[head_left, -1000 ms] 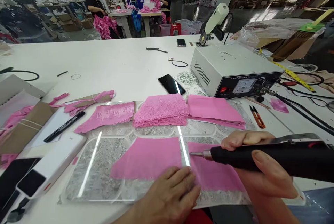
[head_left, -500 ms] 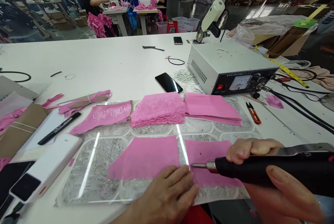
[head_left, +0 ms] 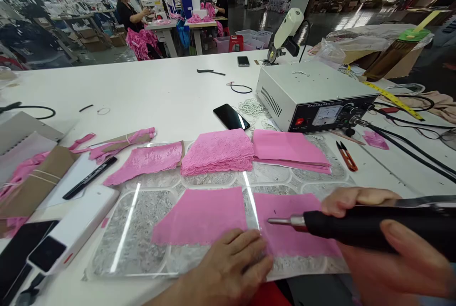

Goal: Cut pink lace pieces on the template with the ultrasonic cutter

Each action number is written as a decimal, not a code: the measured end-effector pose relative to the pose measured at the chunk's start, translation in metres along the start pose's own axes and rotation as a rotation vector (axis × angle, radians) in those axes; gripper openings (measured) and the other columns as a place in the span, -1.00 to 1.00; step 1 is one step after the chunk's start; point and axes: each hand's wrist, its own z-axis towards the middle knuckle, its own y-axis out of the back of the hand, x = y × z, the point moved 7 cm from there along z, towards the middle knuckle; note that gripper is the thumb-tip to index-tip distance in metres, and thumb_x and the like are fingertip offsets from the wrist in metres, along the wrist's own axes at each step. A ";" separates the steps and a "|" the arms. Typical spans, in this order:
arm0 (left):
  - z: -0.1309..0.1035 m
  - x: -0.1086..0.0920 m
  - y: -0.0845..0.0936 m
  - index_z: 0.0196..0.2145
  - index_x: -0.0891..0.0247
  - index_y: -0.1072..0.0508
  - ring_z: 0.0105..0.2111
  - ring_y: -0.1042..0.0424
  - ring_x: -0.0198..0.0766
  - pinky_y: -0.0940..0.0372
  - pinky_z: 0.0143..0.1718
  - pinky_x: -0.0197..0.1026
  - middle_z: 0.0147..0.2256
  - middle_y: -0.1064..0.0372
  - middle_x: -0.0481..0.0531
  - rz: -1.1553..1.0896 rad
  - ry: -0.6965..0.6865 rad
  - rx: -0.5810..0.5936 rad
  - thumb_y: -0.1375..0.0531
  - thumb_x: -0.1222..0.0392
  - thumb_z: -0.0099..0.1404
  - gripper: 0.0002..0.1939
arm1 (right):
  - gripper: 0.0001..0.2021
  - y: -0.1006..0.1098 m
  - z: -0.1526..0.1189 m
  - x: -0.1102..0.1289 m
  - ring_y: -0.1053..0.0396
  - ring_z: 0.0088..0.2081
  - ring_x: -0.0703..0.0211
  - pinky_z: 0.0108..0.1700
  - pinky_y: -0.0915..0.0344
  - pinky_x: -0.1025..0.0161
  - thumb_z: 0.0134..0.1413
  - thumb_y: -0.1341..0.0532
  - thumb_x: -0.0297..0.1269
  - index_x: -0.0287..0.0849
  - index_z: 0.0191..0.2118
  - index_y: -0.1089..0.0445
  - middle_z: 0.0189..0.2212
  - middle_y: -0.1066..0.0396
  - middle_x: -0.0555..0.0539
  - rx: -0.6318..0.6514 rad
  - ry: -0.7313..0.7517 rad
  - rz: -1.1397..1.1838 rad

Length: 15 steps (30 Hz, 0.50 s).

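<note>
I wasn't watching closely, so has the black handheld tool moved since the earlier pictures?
Yes: judged against the grey box, the black tool in the right hand has shifted rightward in the picture.

black marker (head_left: 90,178), yellow measuring tape (head_left: 395,100)

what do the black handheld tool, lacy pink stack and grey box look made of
Handheld tool: probably plastic body, dull and black; its tip looks metal, silvery and shiny.
Lacy pink stack: likely lace fabric, matte, from the patterned surface and scalloped edges.
Grey box: perhaps painted sheet metal, satin, judging by flat panels and slotted vents.
</note>
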 end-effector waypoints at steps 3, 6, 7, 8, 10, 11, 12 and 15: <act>0.010 0.006 0.010 -0.08 0.35 -0.45 -0.06 -0.48 -0.16 -0.37 -0.08 -0.16 -0.13 -0.54 0.15 -0.051 -0.024 0.090 0.00 0.33 0.47 -0.77 | -0.84 0.042 0.010 0.013 -0.21 -0.56 0.19 -0.56 -0.21 0.21 -0.38 -0.12 -0.26 -0.12 -0.51 -0.35 -0.60 -0.20 0.03 -0.308 0.105 -0.008; 0.037 0.030 0.013 -0.03 0.35 -0.44 -0.09 -0.47 -0.15 -0.38 -0.05 -0.09 -0.10 -0.51 0.21 -0.084 0.043 0.215 0.02 0.40 0.43 -0.72 | -0.85 0.088 0.015 0.028 -0.15 -0.57 0.21 -0.57 -0.13 0.26 -0.55 -0.05 -0.29 -0.11 -0.60 -0.18 -0.65 -0.07 0.06 -0.578 0.243 -0.014; 0.049 0.039 0.007 -0.04 0.34 -0.45 -0.09 -0.47 -0.15 -0.38 -0.04 -0.08 -0.09 -0.50 0.21 -0.095 0.066 0.295 0.01 0.44 0.41 -0.70 | -0.84 0.102 0.015 0.032 -0.15 -0.58 0.21 -0.58 -0.11 0.27 -0.59 -0.03 -0.29 -0.11 -0.62 -0.14 -0.67 -0.04 0.06 -0.650 0.287 -0.011; 0.062 0.046 -0.003 -0.08 0.33 -0.47 -0.11 -0.47 -0.15 -0.39 -0.07 -0.08 -0.11 -0.50 0.19 -0.111 0.073 0.386 0.01 0.45 0.40 -0.70 | -0.84 0.114 0.014 0.035 -0.14 -0.59 0.21 -0.58 -0.10 0.27 -0.61 -0.02 -0.29 -0.10 -0.63 -0.11 -0.69 -0.05 0.06 -0.716 0.316 -0.014; 0.092 0.053 -0.028 -0.18 0.31 -0.51 -0.13 -0.48 -0.13 -0.39 -0.10 -0.08 -0.14 -0.50 0.17 -0.136 0.047 0.523 -0.03 0.44 0.39 -0.73 | -0.84 0.132 0.010 0.038 -0.15 -0.61 0.21 -0.58 -0.12 0.26 -0.58 -0.01 -0.28 -0.10 -0.62 -0.12 -0.69 -0.14 0.03 -0.821 0.337 -0.030; 0.107 0.051 -0.041 -0.20 0.30 -0.52 -0.12 -0.48 -0.13 -0.39 -0.10 -0.10 -0.15 -0.50 0.14 -0.149 0.010 0.547 -0.05 0.44 0.38 -0.75 | -0.85 0.138 0.007 0.039 -0.16 -0.61 0.21 -0.57 -0.14 0.25 -0.55 -0.02 -0.28 -0.10 -0.61 -0.14 -0.68 -0.20 0.02 -0.855 0.337 -0.043; 0.122 0.047 -0.056 -0.22 0.29 -0.53 -0.11 -0.48 -0.14 -0.39 -0.10 -0.13 -0.16 -0.50 0.12 -0.164 -0.030 0.571 -0.08 0.43 0.37 -0.77 | -0.86 0.140 0.004 0.040 -0.17 -0.62 0.22 -0.56 -0.16 0.23 -0.52 -0.03 -0.27 -0.10 -0.60 -0.16 -0.67 -0.23 0.02 -0.874 0.338 -0.056; 0.155 0.021 -0.097 -0.17 0.28 -0.53 -0.07 -0.47 -0.15 -0.39 -0.12 -0.17 -0.11 -0.49 0.08 -0.199 -0.130 0.656 -0.12 0.38 0.37 -0.81 | -0.88 0.141 -0.007 0.042 -0.24 -0.60 0.20 -0.48 -0.25 0.17 -0.45 -0.11 -0.28 -0.10 -0.58 -0.22 -0.63 -0.30 0.01 -0.862 0.329 -0.066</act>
